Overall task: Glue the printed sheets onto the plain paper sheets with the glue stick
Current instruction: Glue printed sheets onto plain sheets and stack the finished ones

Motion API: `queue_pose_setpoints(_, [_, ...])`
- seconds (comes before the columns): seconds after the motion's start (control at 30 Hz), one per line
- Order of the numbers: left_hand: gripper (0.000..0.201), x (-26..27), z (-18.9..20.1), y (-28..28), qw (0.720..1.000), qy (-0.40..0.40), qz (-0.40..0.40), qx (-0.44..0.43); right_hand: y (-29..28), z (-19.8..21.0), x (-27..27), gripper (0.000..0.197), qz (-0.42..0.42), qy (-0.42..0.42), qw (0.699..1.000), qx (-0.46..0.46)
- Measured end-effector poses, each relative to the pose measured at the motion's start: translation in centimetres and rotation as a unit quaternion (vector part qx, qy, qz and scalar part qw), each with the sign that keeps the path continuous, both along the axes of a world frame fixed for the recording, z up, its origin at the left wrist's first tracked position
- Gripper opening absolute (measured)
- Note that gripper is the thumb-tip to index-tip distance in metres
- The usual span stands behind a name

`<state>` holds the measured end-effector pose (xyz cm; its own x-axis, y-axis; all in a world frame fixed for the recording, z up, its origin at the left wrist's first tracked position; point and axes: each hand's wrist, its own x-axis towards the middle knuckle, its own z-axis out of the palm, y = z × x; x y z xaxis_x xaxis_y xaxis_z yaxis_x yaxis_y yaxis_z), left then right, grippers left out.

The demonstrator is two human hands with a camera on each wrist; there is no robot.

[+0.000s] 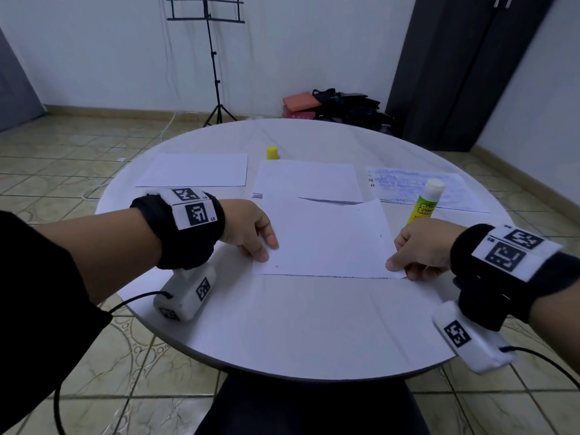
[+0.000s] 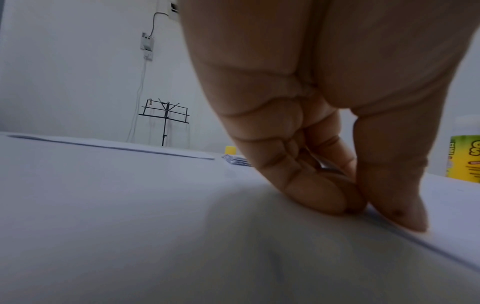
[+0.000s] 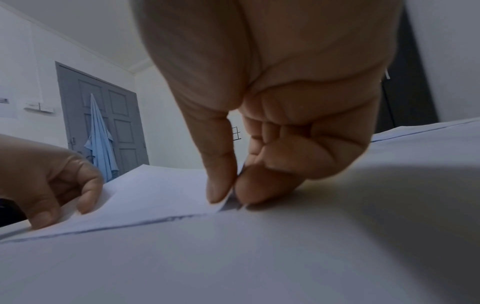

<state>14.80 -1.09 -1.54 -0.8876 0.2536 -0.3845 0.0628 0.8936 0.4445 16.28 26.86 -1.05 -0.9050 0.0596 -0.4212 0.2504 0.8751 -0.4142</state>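
Head view: both hands pinch the sheet's near corners.

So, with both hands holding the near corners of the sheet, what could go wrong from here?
1. The sheet may land skewed on the paper below, since the left hand and right hand pinch only its near corners.
2. The far edge is lifted and curved; it might crease or trap a bubble.
3. The uncapped glue stick stands close to the right hand and could be knocked over.
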Motion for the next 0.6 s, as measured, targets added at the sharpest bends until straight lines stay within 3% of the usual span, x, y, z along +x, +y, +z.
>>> queue_pose_setpoints(0.6, [0.020, -0.24, -0.19, -0.11, 1.000, 0.000, -0.002, -0.009, 0.17, -0.14, -0.16, 0.035, 0.001, -0.005, 1.000, 0.017])
